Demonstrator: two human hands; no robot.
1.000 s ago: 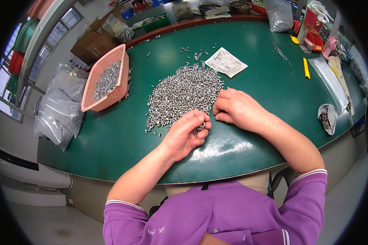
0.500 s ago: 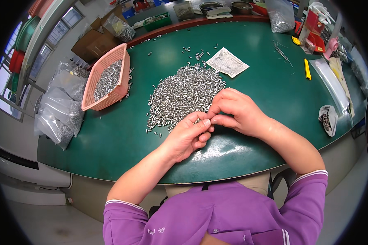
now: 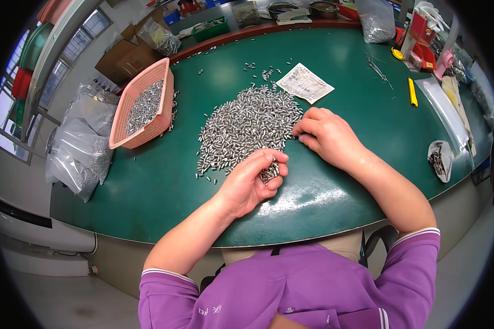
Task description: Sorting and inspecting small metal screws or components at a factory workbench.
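Note:
A broad heap of small silvery metal pins (image 3: 246, 123) lies in the middle of the green table. Just in front of it, my left hand (image 3: 240, 189) is cupped closed around a small batch of the same pins (image 3: 270, 172), which show between thumb and fingers. At the heap's right edge is my right hand (image 3: 332, 138), its thumb and fingertips brought together low over the tabletop. Whatever those fingertips pinch is too small to make out. A printed paper slip (image 3: 305, 83) lies behind the heap.
To the left stand a pink basket (image 3: 142, 109) of pins and clear bags (image 3: 85, 159) of metal parts. On the right lie a yellow cutter knife (image 3: 412, 92), plastic sleeves (image 3: 443, 109) and a small white bag (image 3: 439, 162). A green tray (image 3: 209, 29) sits beyond the far edge.
My right hand has left my left hand's fingertips and moved right to the heap's edge. My left hand stays in place, its grip loosened so the pins inside show.

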